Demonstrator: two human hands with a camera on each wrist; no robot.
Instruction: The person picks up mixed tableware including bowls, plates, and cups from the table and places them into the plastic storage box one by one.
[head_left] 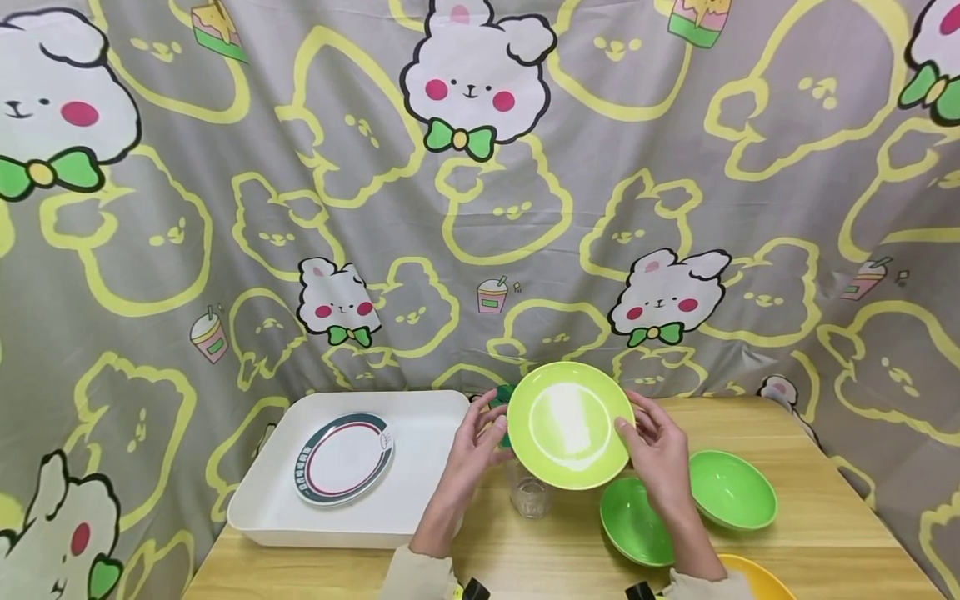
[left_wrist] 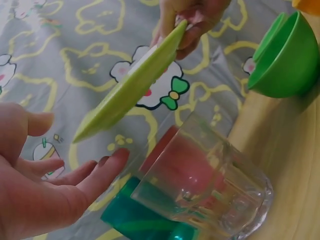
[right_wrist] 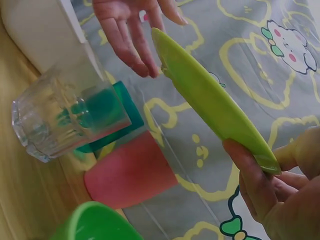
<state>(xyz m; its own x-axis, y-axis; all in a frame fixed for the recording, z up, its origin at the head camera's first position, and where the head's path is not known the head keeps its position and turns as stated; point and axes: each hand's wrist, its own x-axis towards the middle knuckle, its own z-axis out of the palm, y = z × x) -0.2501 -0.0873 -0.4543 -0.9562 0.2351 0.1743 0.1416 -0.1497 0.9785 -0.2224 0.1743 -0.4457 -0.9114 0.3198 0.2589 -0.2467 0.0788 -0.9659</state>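
A lime-green plate (head_left: 536,429) is held up above the table, tilted, its shiny upper face toward the head camera. My right hand (head_left: 657,446) pinches its right edge, thumb on top and fingers beneath, as the right wrist view shows on the plate (right_wrist: 210,100). At the plate's left edge is my left hand (head_left: 476,437); in the left wrist view this hand (left_wrist: 55,185) has spread fingers with a gap to the plate (left_wrist: 125,95). Below the plate stands a clear glass (head_left: 530,497), partly hidden in the head view.
Left, a white tray (head_left: 427,467) holds a white plate (head_left: 341,462) with a dark patterned rim. Green bowls (head_left: 735,492) (head_left: 633,521) and a yellow-orange dish (head_left: 757,577) are at right. Behind the glass stand a teal cup (right_wrist: 132,112) and a pink cup (right_wrist: 130,172). A patterned curtain (head_left: 525,233) hangs behind.
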